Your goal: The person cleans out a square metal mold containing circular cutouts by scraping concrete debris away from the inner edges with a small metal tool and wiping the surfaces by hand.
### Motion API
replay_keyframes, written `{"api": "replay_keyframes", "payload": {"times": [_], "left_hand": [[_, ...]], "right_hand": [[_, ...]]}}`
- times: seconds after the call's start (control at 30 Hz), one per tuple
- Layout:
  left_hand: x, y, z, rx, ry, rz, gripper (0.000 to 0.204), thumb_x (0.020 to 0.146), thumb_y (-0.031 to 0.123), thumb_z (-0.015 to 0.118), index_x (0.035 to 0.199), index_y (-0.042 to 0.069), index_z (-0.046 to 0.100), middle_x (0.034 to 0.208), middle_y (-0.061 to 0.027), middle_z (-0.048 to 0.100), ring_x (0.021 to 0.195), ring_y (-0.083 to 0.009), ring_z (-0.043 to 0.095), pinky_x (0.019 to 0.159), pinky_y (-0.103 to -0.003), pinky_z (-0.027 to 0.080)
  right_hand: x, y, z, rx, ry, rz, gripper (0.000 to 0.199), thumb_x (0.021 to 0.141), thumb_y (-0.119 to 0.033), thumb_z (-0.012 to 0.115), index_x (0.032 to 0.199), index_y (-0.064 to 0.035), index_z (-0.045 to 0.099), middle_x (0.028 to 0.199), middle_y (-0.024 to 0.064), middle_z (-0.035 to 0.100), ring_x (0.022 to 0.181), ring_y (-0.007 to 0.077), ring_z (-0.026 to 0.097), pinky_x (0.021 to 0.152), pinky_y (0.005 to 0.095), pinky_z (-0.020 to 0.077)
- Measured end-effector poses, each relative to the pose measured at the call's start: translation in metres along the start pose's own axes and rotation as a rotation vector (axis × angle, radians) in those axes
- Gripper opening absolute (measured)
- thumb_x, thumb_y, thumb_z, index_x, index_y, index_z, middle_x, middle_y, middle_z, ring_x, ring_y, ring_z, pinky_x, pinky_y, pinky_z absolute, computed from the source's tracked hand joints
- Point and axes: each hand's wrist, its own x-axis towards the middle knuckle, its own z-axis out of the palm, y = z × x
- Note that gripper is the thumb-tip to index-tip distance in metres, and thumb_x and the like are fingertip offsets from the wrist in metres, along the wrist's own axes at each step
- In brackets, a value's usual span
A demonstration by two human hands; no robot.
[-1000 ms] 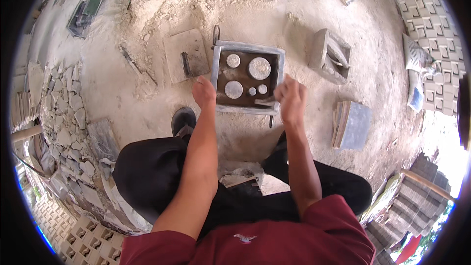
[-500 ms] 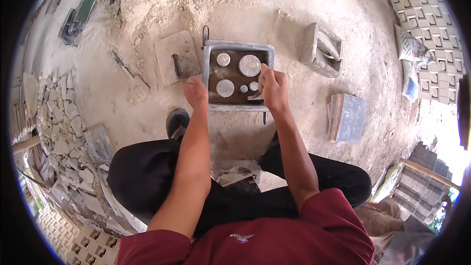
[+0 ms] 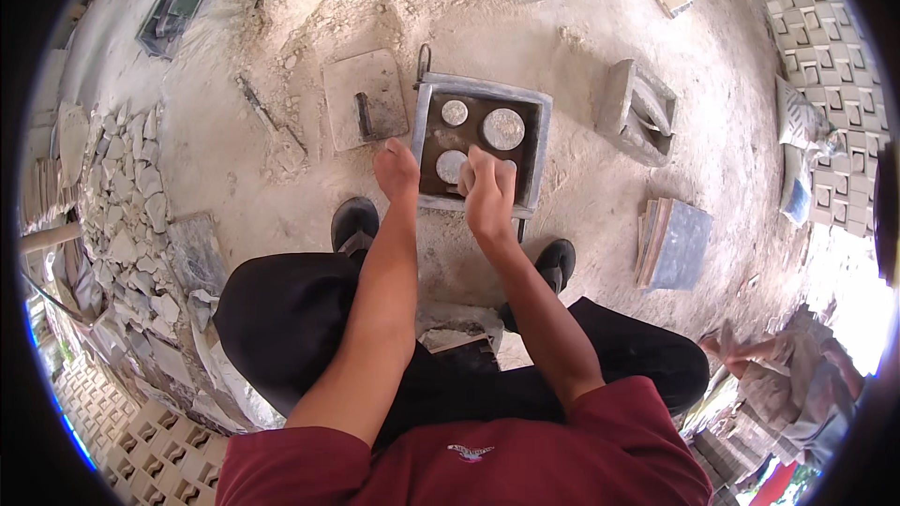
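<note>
A grey rectangular metal mould stands on the ground between my feet, with a dark brown layer inside. Round pale discs rise from that layer: a large one, a small one and a medium one. My right hand is closed over the near right part of the mould, covering the smaller discs there; whatever its fingers hold is hidden. Beside the mould's left wall, my left hand is curled with the thumb up. Its fingers are mostly hidden, so I cannot see what they grip.
A flat plate with a dark handle lies left of the mould. To the right are an open grey box and stacked boards. Broken stone pieces line the left; patterned blocks stand far right. Another person is at lower right.
My right hand has moved left and nearer within the mould, off its right wall, now covering the small discs. A flat edge seen below it earlier is hidden. My left hand stays by the left wall.
</note>
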Motion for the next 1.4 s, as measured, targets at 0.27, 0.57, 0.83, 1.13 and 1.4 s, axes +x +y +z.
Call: {"api": "replay_keyframes", "payload": {"times": [0.27, 0.57, 0.83, 1.13, 1.4], "left_hand": [[-0.01, 0.011, 0.009, 0.019, -0.021, -0.011, 0.058, 0.087, 0.036, 0.03, 0.077, -0.012, 0.06, 0.083, -0.0333, 0.058, 0.083, -0.049, 0.056, 0.078, -0.053, 0.042], [0.018, -0.045, 0.035, -0.025, -0.056, 0.099, 0.061, 0.09, 0.037, 0.027, 0.073, -0.012, 0.059, 0.079, -0.0329, 0.058, 0.081, -0.0501, 0.055, 0.074, -0.054, 0.04], [0.003, -0.031, 0.01, 0.123, 0.067, 0.247, 0.058, 0.091, 0.033, 0.026, 0.075, -0.012, 0.059, 0.08, -0.0327, 0.058, 0.079, -0.0499, 0.055, 0.073, -0.055, 0.04], [0.005, -0.01, 0.003, 0.025, -0.01, 0.03, 0.058, 0.091, 0.034, 0.025, 0.082, -0.011, 0.061, 0.088, -0.0323, 0.06, 0.086, -0.0485, 0.056, 0.08, -0.053, 0.041], [-0.005, 0.003, 0.0, 0.021, -0.012, 0.049, 0.059, 0.091, 0.035, 0.025, 0.082, -0.011, 0.061, 0.089, -0.0318, 0.06, 0.089, -0.0482, 0.055, 0.083, -0.053, 0.04]], "right_hand": [[0.014, 0.019, 0.01, 0.12, -0.119, 0.019, 0.036, 0.091, -0.018, 0.038, 0.057, -0.0095, 0.032, 0.051, -0.004, 0.027, 0.046, 0.0072, 0.026, 0.043, 0.0259, 0.0215], [0.007, 0.0, 0.042, -0.037, -0.111, -0.01, 0.037, 0.09, -0.015, 0.036, 0.054, -0.0069, 0.033, 0.049, -0.0036, 0.03, 0.047, 0.0058, 0.028, 0.042, 0.0253, 0.0233], [0.008, 0.001, 0.006, -0.16, -0.242, 0.022, 0.038, 0.091, -0.019, 0.033, 0.054, -0.0081, 0.03, 0.052, -0.0035, 0.03, 0.047, 0.0068, 0.026, 0.044, 0.0254, 0.0232], [-0.013, 0.006, -0.046, 0.032, -0.126, -0.082, 0.034, 0.089, -0.015, 0.032, 0.057, -0.0075, 0.03, 0.052, -0.0023, 0.032, 0.048, 0.0068, 0.026, 0.043, 0.0246, 0.0228], [-0.001, 0.004, -0.062, -0.097, -0.036, -0.263, 0.037, 0.089, -0.019, 0.03, 0.053, -0.0107, 0.025, 0.048, -0.0027, 0.022, 0.043, 0.0082, 0.021, 0.041, 0.0269, 0.0167]]}}
